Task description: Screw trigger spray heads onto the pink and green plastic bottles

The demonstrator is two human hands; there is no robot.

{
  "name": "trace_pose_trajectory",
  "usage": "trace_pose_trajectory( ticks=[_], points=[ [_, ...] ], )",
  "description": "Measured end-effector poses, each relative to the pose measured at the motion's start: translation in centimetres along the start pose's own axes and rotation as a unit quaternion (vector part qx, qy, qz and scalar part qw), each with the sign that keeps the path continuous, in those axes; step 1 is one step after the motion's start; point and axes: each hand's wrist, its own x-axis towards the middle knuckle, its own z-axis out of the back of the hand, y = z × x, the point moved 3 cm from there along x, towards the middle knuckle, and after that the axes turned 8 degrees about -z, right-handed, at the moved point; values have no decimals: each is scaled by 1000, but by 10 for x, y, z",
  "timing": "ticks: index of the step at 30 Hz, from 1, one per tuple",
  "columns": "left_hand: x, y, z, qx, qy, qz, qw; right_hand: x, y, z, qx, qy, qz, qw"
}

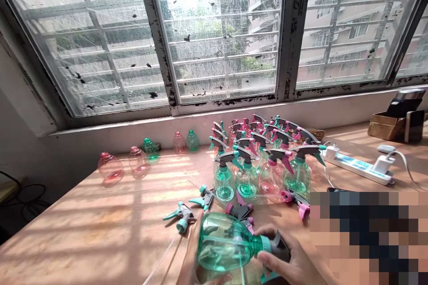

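A clear green spray bottle [224, 242] lies on its side between my hands at the bottom middle. My left hand [189, 256] wraps round its base. At the neck, the fingers of my right hand [284, 256] grip the grey and teal spray head [274, 245], which sits on the bottle's mouth. A straw shows inside the bottle. Just beyond lie loose spray heads: two teal and grey ones [182, 217] at the left, and pink and grey ones [239, 210] behind the bottle. Part of my left fingers is hidden under the bottle.
Several spray bottles with heads [246, 182] stand grouped at the back middle. Headless red [111, 169] and green bottles [192, 141] stand along the left and the wall. A white power strip [357, 167] and a cardboard box [384, 127] are at the right. The windows [220, 31] lie behind.
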Motion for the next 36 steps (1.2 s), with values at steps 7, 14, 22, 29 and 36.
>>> trace_pose_trajectory(
  ticks=[7,14,22,29,36],
  points=[
    [-6,-1,-5,-64,-23,31,997,1,-7,1,-7,5,2,1000],
    [-5,-4,0,-16,-36,12,999,2,-5,2,-7,16,4,1000],
    [-6,3,-4,-57,-42,18,997,1,-5,2,0,18,-9,1000],
    [-3,-8,-3,-41,-30,10,999,0,-5,2,-6,17,-9,1000],
    [-3,3,-4,-47,-55,3,997,1,-3,3,6,15,-13,1000]
  ],
)
